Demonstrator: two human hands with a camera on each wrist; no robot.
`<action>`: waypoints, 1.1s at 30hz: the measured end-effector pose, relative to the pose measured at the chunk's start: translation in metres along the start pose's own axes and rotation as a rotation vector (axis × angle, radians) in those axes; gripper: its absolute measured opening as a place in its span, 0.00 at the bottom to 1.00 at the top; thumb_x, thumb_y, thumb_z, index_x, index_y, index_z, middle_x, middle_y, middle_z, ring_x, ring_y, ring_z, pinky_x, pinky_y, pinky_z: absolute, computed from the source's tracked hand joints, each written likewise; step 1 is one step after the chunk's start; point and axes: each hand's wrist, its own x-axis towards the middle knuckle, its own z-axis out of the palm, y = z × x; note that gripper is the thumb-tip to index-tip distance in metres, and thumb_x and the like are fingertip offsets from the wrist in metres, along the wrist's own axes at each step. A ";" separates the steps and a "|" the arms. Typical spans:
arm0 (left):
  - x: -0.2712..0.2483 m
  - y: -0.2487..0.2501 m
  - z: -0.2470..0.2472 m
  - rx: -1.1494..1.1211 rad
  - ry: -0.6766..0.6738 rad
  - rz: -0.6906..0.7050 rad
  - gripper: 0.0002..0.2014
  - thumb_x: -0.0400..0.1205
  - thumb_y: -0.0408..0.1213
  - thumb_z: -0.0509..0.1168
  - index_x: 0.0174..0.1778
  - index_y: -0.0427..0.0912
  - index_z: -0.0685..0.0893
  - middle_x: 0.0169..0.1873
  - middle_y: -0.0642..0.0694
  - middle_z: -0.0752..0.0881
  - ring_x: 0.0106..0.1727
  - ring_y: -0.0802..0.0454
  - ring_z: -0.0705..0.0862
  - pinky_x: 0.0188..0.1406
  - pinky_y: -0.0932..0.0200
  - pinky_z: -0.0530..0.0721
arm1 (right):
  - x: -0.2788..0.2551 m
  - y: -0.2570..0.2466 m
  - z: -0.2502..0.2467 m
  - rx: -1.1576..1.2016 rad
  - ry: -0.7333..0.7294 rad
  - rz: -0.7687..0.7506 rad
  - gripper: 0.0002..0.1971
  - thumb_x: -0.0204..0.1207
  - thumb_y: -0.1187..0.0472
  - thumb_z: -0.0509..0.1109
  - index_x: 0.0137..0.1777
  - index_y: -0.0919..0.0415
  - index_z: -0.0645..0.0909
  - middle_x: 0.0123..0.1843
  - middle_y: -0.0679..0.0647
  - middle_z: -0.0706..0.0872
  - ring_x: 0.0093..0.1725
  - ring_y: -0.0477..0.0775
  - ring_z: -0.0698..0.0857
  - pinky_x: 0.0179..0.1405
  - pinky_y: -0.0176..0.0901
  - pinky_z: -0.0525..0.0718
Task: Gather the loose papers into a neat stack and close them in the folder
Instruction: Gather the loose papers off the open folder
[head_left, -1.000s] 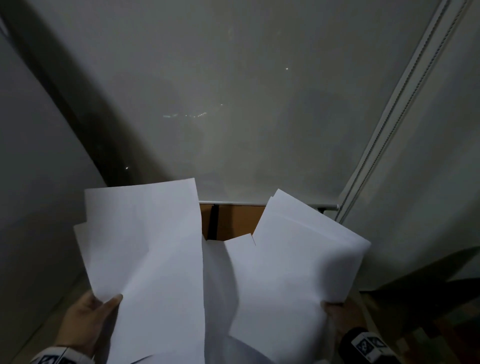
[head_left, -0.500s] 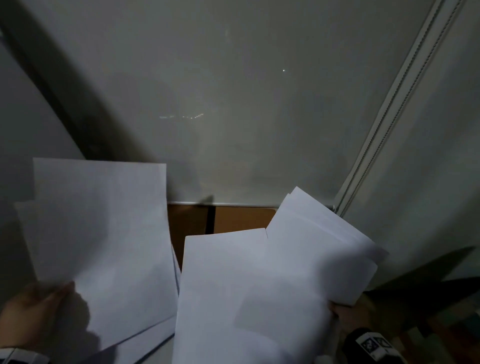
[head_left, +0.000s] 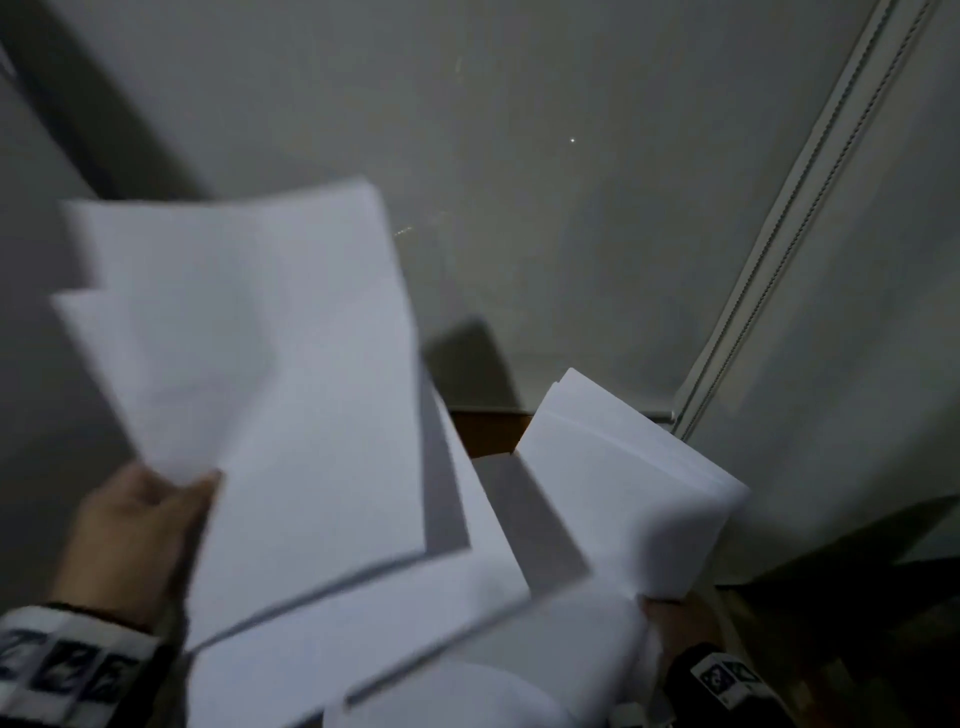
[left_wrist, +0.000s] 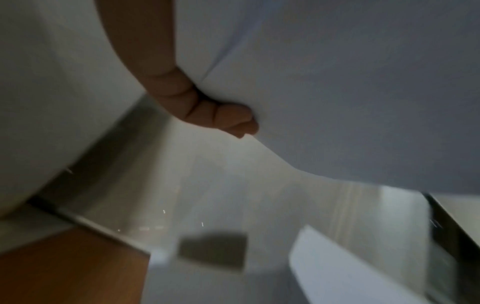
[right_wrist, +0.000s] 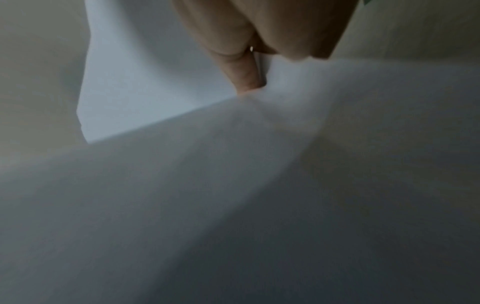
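My left hand (head_left: 140, 525) pinches a bundle of white papers (head_left: 291, 374) by the lower left edge, thumb on top. In the left wrist view its curled fingers (left_wrist: 197, 105) press under those papers (left_wrist: 337, 86). My right hand (head_left: 675, 629) grips a second bundle of white sheets (head_left: 623, 478) at the bottom corner; the right wrist view shows its fingers (right_wrist: 241, 67) against the sheets (right_wrist: 145, 86). More white sheets (head_left: 415, 639) lie between and below the two bundles. No folder can be made out.
A grey roller blind (head_left: 519, 208) with a beaded cord (head_left: 810, 208) fills the background. A strip of brown wooden surface (head_left: 488, 431) shows under the blind's bottom bar. Dark shapes sit at the lower right.
My left hand has swung its papers right and upward toward the middle, over the lower sheets. The right hand's bundle has stayed nearly where it was.
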 end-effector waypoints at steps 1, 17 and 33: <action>-0.012 0.011 0.014 -0.003 -0.078 0.015 0.09 0.71 0.40 0.76 0.36 0.37 0.87 0.32 0.45 0.92 0.29 0.47 0.87 0.18 0.59 0.87 | -0.001 -0.003 0.003 0.035 -0.014 -0.001 0.11 0.67 0.74 0.73 0.48 0.82 0.81 0.49 0.74 0.85 0.54 0.63 0.83 0.44 0.49 0.71; -0.047 0.003 0.123 0.433 -0.495 0.072 0.09 0.79 0.33 0.67 0.52 0.51 0.82 0.45 0.45 0.86 0.56 0.40 0.85 0.58 0.51 0.81 | -0.008 -0.006 0.036 0.283 -0.184 -0.098 0.18 0.64 0.84 0.67 0.32 0.58 0.82 0.44 0.65 0.86 0.46 0.65 0.83 0.61 0.63 0.78; -0.054 -0.006 0.113 0.949 -0.185 -0.225 0.52 0.69 0.53 0.72 0.80 0.57 0.42 0.83 0.44 0.47 0.80 0.34 0.58 0.72 0.31 0.71 | -0.019 -0.007 0.030 0.297 -0.175 -0.111 0.10 0.64 0.78 0.67 0.35 0.64 0.85 0.36 0.56 0.88 0.45 0.61 0.85 0.46 0.49 0.86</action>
